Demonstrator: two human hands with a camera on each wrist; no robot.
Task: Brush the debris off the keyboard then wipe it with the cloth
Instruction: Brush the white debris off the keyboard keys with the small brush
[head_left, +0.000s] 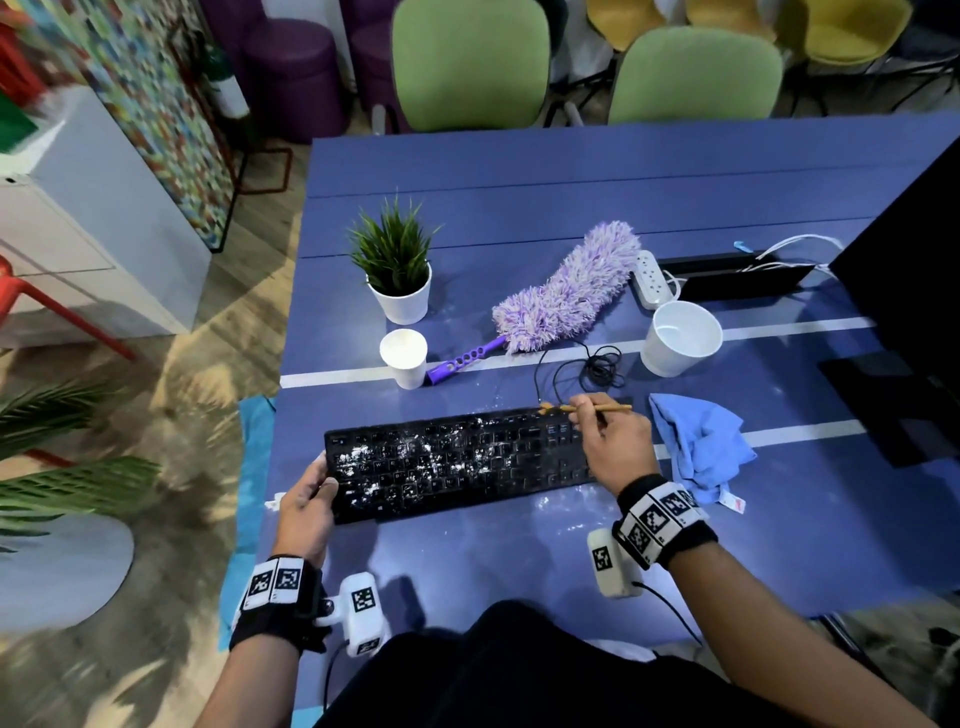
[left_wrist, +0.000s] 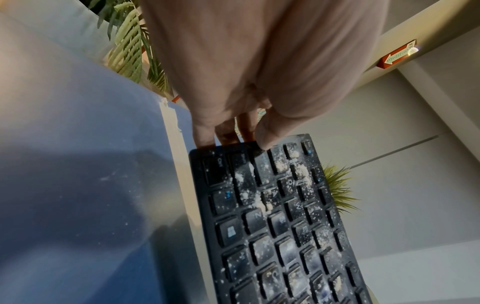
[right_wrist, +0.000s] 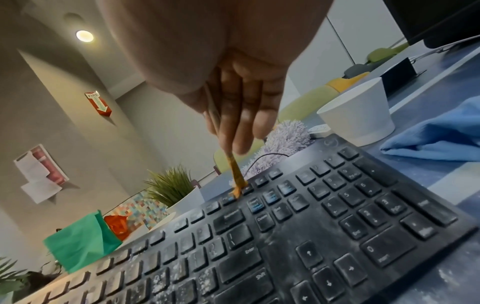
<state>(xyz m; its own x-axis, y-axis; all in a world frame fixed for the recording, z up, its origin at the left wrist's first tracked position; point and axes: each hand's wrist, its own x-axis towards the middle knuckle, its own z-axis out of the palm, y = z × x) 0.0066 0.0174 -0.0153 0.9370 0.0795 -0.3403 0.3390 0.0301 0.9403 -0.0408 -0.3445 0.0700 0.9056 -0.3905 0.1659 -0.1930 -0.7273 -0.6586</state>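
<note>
So the right hand (head_left: 615, 447) pinches a small brush (head_left: 587, 408), the left hand (head_left: 306, 499) grips the keyboard (head_left: 457, 462); white crumbs (head_left: 415, 457) remain, cloth (head_left: 701, 447) untouched.

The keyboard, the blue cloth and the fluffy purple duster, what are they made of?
The keyboard looks like matte black plastic, its hard moulded keys speckled with white powder. The cloth seems a soft woven fabric, since it lies crumpled in folds. The duster looks like fuzzy microfibre strands on a glossy purple plastic handle, though I can't be sure.
</note>
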